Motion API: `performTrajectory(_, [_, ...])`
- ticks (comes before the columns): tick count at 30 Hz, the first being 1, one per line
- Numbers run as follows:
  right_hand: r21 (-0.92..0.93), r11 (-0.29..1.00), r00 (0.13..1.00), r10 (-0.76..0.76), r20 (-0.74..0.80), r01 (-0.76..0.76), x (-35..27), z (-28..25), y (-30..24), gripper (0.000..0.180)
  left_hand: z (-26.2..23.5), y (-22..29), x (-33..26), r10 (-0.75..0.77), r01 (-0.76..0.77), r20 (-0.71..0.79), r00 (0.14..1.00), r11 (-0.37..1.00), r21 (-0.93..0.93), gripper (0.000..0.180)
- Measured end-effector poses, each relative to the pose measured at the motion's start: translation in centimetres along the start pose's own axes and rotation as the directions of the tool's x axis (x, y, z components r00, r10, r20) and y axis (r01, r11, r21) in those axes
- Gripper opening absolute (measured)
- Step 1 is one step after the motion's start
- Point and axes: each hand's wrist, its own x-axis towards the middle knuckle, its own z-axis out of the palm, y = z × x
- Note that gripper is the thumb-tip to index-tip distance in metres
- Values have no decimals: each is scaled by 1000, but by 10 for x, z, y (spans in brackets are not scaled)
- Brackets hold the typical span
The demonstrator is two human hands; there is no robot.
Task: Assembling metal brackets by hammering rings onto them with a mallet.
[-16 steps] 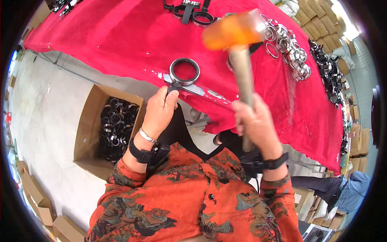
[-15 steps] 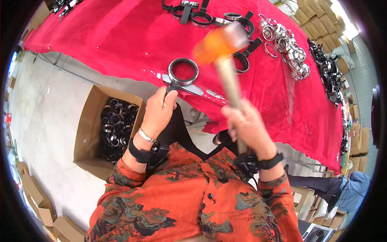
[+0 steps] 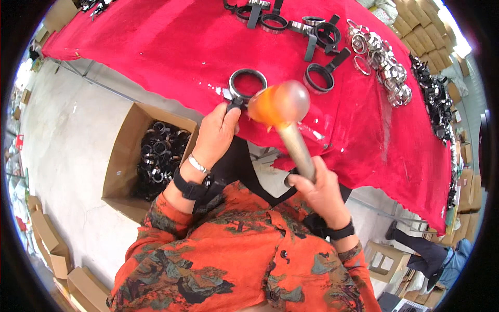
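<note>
My left hand (image 3: 215, 132) is closed on the short black handle of a ring clamp (image 3: 247, 70), a silver band with a black lining. The ring lies at the near edge of the red-covered table. My right hand (image 3: 325, 192) grips the wooden handle of a mallet (image 3: 297, 148). Its orange and pale translucent head, blurred by motion, is just right of the ring and overlaps its side in view; contact cannot be made out. Farther right on the cloth sits another black-lined ring (image 3: 307, 82) with a black handle.
More handled rings (image 3: 274, 23) lie at the far side. Bare silver rings (image 3: 387, 70) and a heap of black parts (image 3: 432, 96) are to the right. A cardboard box (image 3: 119, 151) of black ring parts stands at my left. Another person's legs (image 3: 423, 255) show at lower right.
The mallet has come down and nearer the held ring, and my right hand has dropped lower. My left hand keeps its hold on the handle. The view has shifted slightly.
</note>
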Motion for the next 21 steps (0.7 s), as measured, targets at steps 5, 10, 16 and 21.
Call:
performTrajectory(5, [413,885,975,220,38,-216,-17,-20,2,23,-18,6,-3,397,-356,-62,916,874,331,18])
performTrajectory(10, [533,819,976,202,81,-214,-19,-14,22,21,-24,14,-8,674,-608,-10,739,673,420,17])
performTrajectory(16, [513,836,981,170,91,-192,-13,-9,34,26,-19,18,-6,708,-639,20,706,624,449,16])
performTrajectory(21, [555,812,983,153,98,-181,-12,-9,41,30,-14,20,-8,688,-622,36,725,631,464,22])
